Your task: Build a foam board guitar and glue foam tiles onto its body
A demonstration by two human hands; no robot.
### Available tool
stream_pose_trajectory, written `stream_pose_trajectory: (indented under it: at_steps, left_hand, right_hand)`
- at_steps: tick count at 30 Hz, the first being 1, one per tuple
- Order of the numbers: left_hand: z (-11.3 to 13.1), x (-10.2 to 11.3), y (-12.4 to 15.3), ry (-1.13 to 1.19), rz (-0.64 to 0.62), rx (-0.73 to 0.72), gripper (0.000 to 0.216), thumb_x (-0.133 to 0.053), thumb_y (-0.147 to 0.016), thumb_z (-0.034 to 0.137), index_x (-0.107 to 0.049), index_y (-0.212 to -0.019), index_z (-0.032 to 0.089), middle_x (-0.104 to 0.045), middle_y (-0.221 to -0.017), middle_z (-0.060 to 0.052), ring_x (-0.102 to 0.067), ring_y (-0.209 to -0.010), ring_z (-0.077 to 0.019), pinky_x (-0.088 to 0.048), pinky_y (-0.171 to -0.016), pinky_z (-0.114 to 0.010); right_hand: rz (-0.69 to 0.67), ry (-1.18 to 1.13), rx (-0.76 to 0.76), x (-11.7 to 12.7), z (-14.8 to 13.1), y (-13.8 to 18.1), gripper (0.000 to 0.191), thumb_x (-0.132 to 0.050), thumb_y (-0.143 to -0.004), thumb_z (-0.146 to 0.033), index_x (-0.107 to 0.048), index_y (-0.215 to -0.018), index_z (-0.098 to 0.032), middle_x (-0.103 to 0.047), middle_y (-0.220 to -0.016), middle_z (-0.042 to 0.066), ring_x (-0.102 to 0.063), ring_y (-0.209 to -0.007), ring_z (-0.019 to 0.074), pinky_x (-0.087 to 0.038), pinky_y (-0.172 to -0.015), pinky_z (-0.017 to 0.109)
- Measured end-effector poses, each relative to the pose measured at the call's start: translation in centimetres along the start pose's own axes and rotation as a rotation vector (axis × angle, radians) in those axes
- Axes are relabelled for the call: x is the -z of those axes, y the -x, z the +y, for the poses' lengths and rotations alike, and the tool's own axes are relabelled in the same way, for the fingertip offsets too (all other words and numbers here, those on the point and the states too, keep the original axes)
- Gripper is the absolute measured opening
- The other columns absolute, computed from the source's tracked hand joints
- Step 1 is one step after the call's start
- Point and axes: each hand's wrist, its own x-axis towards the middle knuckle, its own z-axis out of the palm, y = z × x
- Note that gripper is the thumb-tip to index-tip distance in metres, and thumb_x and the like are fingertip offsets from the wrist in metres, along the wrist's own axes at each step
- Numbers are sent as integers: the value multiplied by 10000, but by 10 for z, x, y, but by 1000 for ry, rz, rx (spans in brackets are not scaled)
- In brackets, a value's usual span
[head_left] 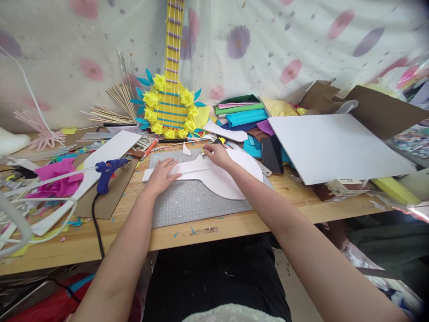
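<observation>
A white guitar-shaped foam cutout (217,176) lies flat on a grey cutting mat (194,203). My left hand (161,175) rests palm down on the narrow neck end of the cutout, fingers spread. My right hand (217,154) sits on the cutout's upper edge, its fingers curled and pinched together; whether they hold a small tool is hidden. A small white offcut (186,150) lies just above the mat.
A blue glue gun (106,172) with a black cord lies left of the mat on cardboard. A yellow paper guitar with flowers (171,105) leans against the curtain. A large white board (331,145), coloured foam rolls (243,114) and scraps crowd the wooden table (117,230).
</observation>
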Motion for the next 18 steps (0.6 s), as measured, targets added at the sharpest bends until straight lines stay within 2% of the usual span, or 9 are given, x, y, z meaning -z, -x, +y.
stream_pose_trajectory:
  at_steps: [2,3,4,6,7,9,12,16,18]
  left_hand:
    - [-1,18,5,-30,105,155,354,-415,-877,351,-684,-1032,182,-645,-1165,-103,-566,-1111,-221,-408,-999,-368]
    - [-3,30,9,-92,155,314,360,-393,-877,351,-703,-931,176,-674,-1071,-114,-597,-1040,-237,-442,-942,-372]
    - [-6,43,16,-162,149,483,368,-408,-862,387,-706,-863,171,-686,-1000,-130,-612,-994,-270,-463,-890,-398]
    - [-14,69,33,-236,10,778,426,-435,-827,496,-702,-810,164,-692,-905,-155,-620,-948,-335,-481,-807,-448]
    - [-18,80,42,-251,-30,840,466,-441,-809,544,-698,-851,157,-689,-925,-166,-615,-959,-355,-480,-794,-461]
    - [-28,94,58,-312,68,936,544,-466,-780,586,-663,-985,122,-659,-1057,-210,-591,-1025,-366,-467,-825,-467]
    - [-44,97,67,-391,212,1006,695,-530,-753,547,-526,-1196,12,-553,-1241,-284,-519,-1151,-382,-431,-896,-476]
    - [-59,89,57,-283,113,996,595,-477,-819,421,-493,-1212,-27,-555,-1225,-314,-515,-1165,-406,-428,-893,-498]
    - [-60,88,52,-235,170,1011,492,-478,-828,393,-543,-1153,29,-599,-1171,-283,-551,-1125,-400,-444,-883,-507]
  right_hand:
    - [1,17,22,2,0,4,261,-479,-884,-257,-701,-996,-179,-703,-1059,55,-599,-984,219,-436,-880,338]
    - [-2,37,15,3,1,6,258,-470,-885,-250,-705,-962,-177,-703,-1042,60,-594,-984,219,-432,-871,333]
    - [-5,60,-3,4,2,8,258,-460,-887,-246,-705,-926,-176,-702,-1022,66,-589,-984,219,-430,-855,328]
    - [-12,97,-64,6,4,11,260,-454,-892,-269,-694,-860,-176,-698,-975,76,-590,-969,219,-428,-806,313]
    - [-18,103,-104,7,4,12,266,-457,-894,-302,-684,-832,-177,-696,-943,77,-596,-941,216,-426,-771,305]
    - [-38,91,-189,7,4,14,314,-457,-895,-389,-656,-775,-179,-687,-847,70,-608,-845,206,-415,-696,291]
    - [-26,38,-252,4,0,14,360,-437,-898,-444,-615,-730,-181,-657,-760,53,-595,-745,189,-395,-640,283]
    - [41,-112,-116,-3,-9,14,158,-578,-821,-321,-595,-856,-168,-639,-904,53,-572,-789,155,-414,-687,267]
    - [41,-193,-60,-5,-17,16,160,-620,-784,-282,-589,-889,-165,-628,-925,53,-562,-794,146,-425,-711,270]
